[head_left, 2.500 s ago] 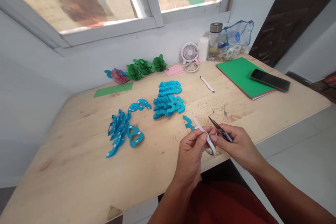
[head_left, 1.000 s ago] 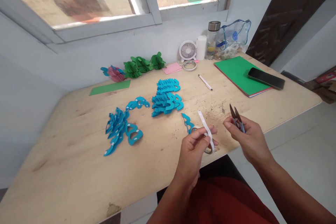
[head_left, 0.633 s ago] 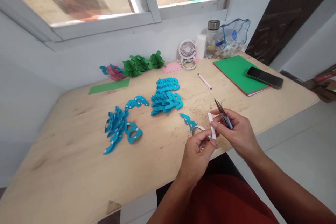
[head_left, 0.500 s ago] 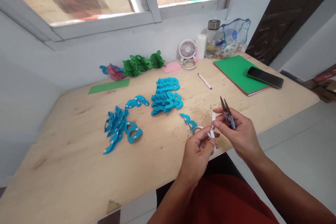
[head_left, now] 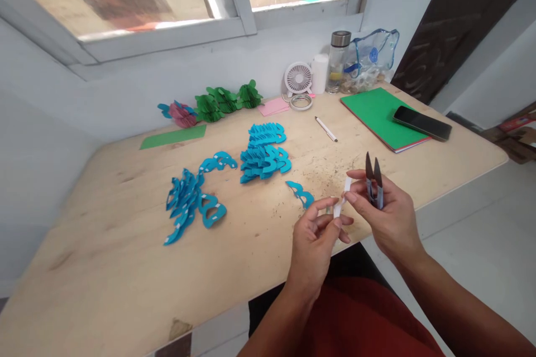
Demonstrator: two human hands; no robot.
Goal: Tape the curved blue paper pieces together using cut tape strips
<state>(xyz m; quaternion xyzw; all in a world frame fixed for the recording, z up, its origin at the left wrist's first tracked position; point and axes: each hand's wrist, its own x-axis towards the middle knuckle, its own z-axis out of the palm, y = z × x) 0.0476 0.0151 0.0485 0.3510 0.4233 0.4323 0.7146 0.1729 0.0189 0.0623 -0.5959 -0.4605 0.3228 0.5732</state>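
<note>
My left hand pinches the lower end of a short white strip of tape between thumb and fingers. The strip's upper end is caught between thumb and forefinger of my right hand. That same hand carries a pair of thread snips, points up and blades spread. Just beyond my left fingers lies a blue paper cutout with curved edges. Farther off are a folded stack of blue cutouts and, to the left, a heap of blue cutouts bearing small white patches.
A white pen, a tape roll, a small fan and a glass bottle are toward the back. At right, a phone rests on green sheets. Green paper decorations stand along the wall. Small scraps dot the tabletop.
The snips have swung to the right and their blades now show wider apart. My right hand has shifted slightly right. The ring of tape seen by my left fingers is now mostly hidden.
</note>
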